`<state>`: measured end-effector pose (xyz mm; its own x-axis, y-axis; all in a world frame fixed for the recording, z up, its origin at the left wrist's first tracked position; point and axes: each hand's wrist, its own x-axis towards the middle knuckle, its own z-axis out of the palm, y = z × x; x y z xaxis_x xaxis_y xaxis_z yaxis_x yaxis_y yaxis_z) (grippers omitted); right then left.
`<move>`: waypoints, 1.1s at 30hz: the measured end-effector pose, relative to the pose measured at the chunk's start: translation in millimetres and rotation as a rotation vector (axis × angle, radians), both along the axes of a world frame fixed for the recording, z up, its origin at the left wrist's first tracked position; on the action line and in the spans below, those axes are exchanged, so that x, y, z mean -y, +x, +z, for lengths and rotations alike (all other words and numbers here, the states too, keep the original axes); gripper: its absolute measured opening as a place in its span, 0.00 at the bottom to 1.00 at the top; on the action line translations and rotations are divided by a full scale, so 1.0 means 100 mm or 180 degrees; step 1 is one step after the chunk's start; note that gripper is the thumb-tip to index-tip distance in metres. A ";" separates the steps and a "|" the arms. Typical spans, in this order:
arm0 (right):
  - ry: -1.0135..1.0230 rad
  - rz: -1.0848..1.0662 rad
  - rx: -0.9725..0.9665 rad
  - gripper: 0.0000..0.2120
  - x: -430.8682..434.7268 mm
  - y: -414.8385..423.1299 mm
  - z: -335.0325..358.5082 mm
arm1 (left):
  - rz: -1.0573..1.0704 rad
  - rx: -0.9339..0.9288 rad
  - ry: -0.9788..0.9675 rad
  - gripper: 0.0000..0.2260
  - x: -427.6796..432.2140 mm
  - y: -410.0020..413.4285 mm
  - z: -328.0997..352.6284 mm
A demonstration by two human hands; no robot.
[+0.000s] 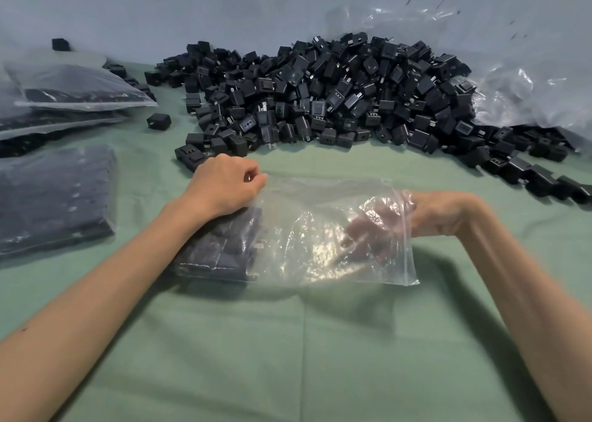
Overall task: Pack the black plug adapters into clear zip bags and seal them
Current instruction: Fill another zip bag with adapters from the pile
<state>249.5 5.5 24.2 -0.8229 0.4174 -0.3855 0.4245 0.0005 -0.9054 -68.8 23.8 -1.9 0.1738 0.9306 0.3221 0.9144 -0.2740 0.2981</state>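
Clear bag (pixel 320 203), part-filled: my left hand (pixel 224 184) pinches its edge; my right hand (pixel 426 213) inside, fingers blurred, grip unclear. Best pack adapters (pixel 221 248) flat, leftward.

Glossy, creased clear plastic film: zip bag (pixel 320 229) round right hand (pixel 419 216). Matt black plastic, metal prongs: adapters (pixel 320 95) beyond left hand (pixel 224 187). Matt green cloth (pixel 288 341) beneath both.

No text, label or number is readable; any marks on the plug adapters (pixel 320 95) seem blurred.
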 end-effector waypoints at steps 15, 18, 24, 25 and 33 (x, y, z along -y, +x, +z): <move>0.1048 -0.0945 0.1248 0.12 0.16 0.52 0.14 | -0.0023 -0.0070 0.0082 0.14 -0.03 0.01 -0.06; 0.2262 -0.2214 0.1475 0.06 -0.30 0.50 0.19 | -0.0009 -0.0078 0.0056 0.13 -0.03 0.00 -0.05; 0.3034 -0.3016 0.2116 0.22 -1.12 0.38 -0.02 | 0.0009 -0.0003 0.0041 0.16 -0.05 0.00 -0.05; 0.2946 -0.2991 0.2161 0.26 -1.21 0.34 -0.06 | 0.0000 0.0000 0.0060 0.16 -0.05 0.00 -0.06; 0.2748 -0.3231 0.2685 0.25 -1.48 0.08 -0.18 | -0.0068 -0.0018 0.0164 0.13 -0.08 -0.02 -0.09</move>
<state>257.5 153.1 6.4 0.2455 0.9671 0.0665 0.9308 -0.2160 -0.2948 -70.8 31.9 -11.3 0.1954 0.9089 0.3683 0.9098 -0.3082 0.2780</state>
